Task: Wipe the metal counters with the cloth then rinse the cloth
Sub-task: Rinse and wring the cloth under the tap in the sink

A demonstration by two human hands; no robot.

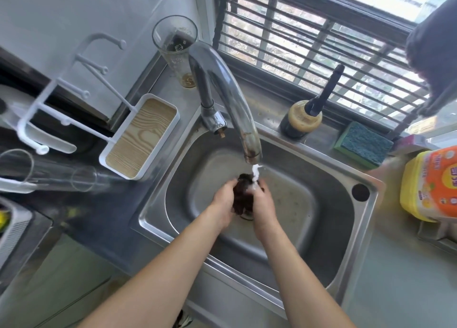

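Head view showed the task at its rinsing stage: left hand [223, 199] and right hand [263, 204] both gripped the dark cloth [243, 196] under the faucet [230, 97] stream, over the sink [321, 199], wiping judged finished.

Green sponge [363, 144] and yellow detergent bottle [430, 186] at right, tall glass [176, 48] behind the faucet [227, 93].

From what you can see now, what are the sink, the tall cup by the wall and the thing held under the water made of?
The sink looks like brushed stainless steel: grey with soft reflections. The tall cup seems clear glass or plastic, see-through with a printed pattern; I cannot tell which. The cloth, gripped between the left hand and right hand, appears to be dark, wet, crumpled fabric.
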